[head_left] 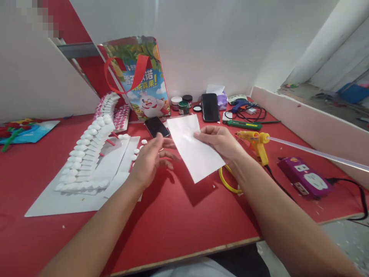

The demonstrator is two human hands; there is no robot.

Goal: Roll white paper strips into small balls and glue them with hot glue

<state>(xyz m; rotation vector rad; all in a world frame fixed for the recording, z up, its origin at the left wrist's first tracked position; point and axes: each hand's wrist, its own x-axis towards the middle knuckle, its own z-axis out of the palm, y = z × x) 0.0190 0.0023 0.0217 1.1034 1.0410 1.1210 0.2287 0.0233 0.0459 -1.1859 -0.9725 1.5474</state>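
Nearest the camera: the person's bare forearms (276,207), reaching in over a red-surfaced worktop (173,223). At far left, a blue plastic packet (43,132) with red and green pieces on it. Next, a curved white structure (95,154) edged with rows of padded white ovals, on a flat white board (43,204). Small loose white ovals (137,152) lie beside it, close to the left hand (147,161). That hand is empty, grip released, fingers spread; a low sweep of it could scatter the ovals or catch the structure's edge.

Centre: a white rectangular sheet (196,154), tilted, raised above the worktop. The right hand (217,140) pinches it at its right edge, thumb on top. Held on one side only, it could sag, crease or slip if the pinch loosens.

Right: a yellow glue gun (259,146), nozzle pointing toward the right wrist. Whether it is hot cannot be told; if so, an elbow or wrist drifting back might be burned. Its black cord (279,184) runs beside the forearm, and a snag would likely drag the gun. Farthest right, a purple power strip (305,181).
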